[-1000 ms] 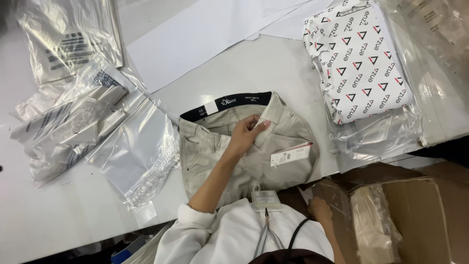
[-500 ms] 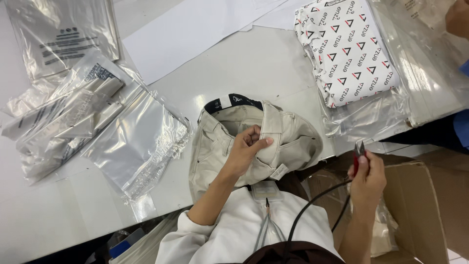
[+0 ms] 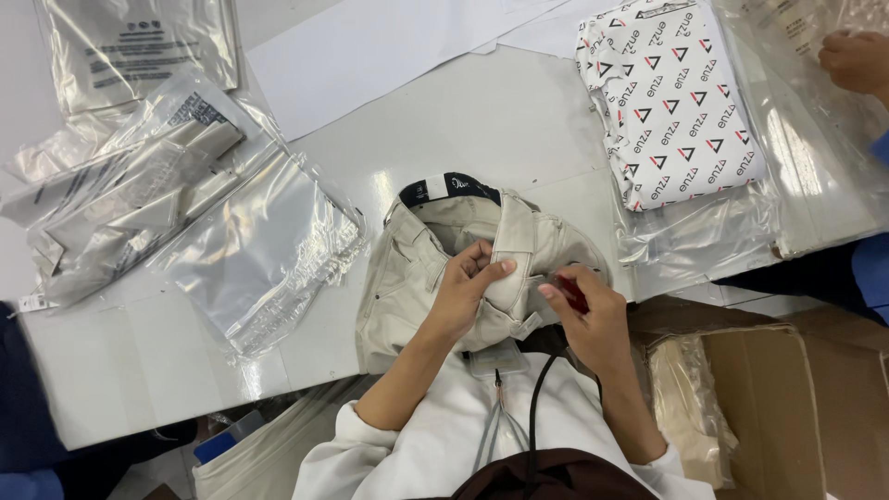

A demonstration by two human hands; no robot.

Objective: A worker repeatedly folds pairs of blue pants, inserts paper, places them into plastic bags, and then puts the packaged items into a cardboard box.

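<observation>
Both hands on beige trousers (image 3: 417, 278): left hand (image 3: 463, 296) pinching fabric, right hand (image 3: 593, 310) gripping red tool (image 3: 574, 296).

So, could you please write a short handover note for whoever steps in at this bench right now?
Left hand: pinching a fold of the beige trousers near the waistband, on the white table.
Right hand: grip closed on a small red tool with a dark cord, held at the same fold.
Nearby: clear plastic bags to the left, a folded white printed garment on its bag to the right, an open cardboard box below. Another person's hand is at the far right.
Done: trousers out of any bag. Left: they are not folded or bagged.
</observation>
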